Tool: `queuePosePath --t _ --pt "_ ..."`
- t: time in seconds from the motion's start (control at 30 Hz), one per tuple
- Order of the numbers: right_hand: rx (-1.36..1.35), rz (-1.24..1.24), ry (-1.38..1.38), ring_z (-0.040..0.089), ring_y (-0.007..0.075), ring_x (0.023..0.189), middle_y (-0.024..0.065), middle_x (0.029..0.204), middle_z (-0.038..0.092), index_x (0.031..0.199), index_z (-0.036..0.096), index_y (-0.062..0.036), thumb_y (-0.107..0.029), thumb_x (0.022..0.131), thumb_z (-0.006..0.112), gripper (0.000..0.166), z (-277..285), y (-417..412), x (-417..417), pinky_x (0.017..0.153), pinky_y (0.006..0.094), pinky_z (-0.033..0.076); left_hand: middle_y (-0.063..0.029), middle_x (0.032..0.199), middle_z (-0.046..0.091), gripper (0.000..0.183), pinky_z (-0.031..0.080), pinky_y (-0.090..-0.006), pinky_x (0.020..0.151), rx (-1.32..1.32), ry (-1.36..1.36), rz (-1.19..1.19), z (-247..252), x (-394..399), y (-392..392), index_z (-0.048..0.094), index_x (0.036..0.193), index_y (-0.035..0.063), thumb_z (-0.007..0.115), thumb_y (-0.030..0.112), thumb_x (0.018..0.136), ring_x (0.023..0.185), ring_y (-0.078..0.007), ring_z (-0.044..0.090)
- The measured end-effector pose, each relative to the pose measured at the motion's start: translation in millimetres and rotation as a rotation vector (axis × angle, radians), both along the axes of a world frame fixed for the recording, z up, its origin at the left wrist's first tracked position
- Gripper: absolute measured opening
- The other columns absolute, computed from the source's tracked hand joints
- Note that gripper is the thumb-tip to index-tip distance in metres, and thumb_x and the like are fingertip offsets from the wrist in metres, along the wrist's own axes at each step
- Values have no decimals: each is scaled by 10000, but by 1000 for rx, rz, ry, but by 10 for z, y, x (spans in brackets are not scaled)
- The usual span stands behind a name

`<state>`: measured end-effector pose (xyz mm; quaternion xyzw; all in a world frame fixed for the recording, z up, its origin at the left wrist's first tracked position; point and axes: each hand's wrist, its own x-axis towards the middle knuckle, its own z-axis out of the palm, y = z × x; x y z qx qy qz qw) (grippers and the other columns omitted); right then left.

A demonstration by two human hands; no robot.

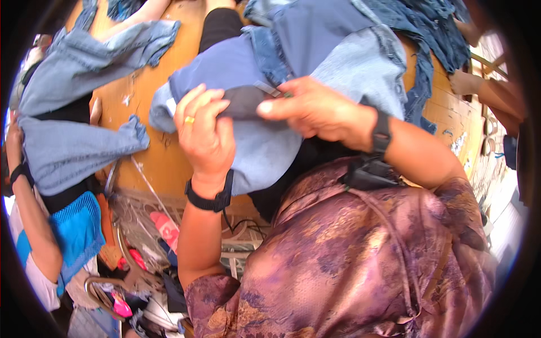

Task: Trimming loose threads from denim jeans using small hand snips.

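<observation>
A piece of dark grey cloth [244, 102] is stretched between my two hands. My left hand [205, 131], with a gold ring, grips its left end at the fingertips. At the other end, my right hand [323, 112] has its thumb against the cloth. A small flat metal tool [266, 88] juts from the right hand's fingers; blur hides its exact kind. Beneath both hands, a light-blue denim garment [266, 152] lies across my lap and the table edge. Its smooth blue inner fabric [219, 67] is turned outward.
The wooden table [122, 93] carries light denim legs [88, 148] at left, handled by a person, and darker jeans [431, 34] at far right. Another person's hand [465, 82] rests by the right edge. Metal chair frames [122, 253] and scattered cloth lie below left.
</observation>
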<state>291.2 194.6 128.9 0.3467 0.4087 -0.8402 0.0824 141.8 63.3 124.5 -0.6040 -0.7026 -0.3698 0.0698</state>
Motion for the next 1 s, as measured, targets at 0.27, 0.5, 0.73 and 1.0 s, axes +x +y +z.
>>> queuePosePath --t 0.27,0.5,0.73,1.0 --pt "-142 -93 61 306 47 401 11 631 506 884 515 -64 -211 812 613 191 -207 -201 -64 370 221 219 -109 896 595 211 407 -406 849 -85 -23 13 -12 32 -121 543 798 17 535 -93 618 964 -330 523" --pt "-294 -231 60 322 51 410 9 703 500 839 499 -76 -311 799 638 276 -340 -210 -174 359 217 210 -98 923 590 208 389 -398 870 -121 -25 -2 93 83 -35 529 834 26 530 -91 662 982 -316 526" --pt "-330 -159 125 344 55 401 15 603 506 760 490 -74 -117 801 590 116 -281 -104 7 359 213 248 -92 927 592 186 390 -393 862 -149 -2 -15 45 34 -128 545 828 18 577 -69 667 983 -310 524" --pt "309 -93 129 436 48 459 -5 535 521 702 582 -23 -139 808 586 158 20 165 170 410 204 329 -204 1162 491 393 462 -355 785 -157 -45 -41 172 490 36 521 1085 -9 592 -47 700 1044 -336 499"
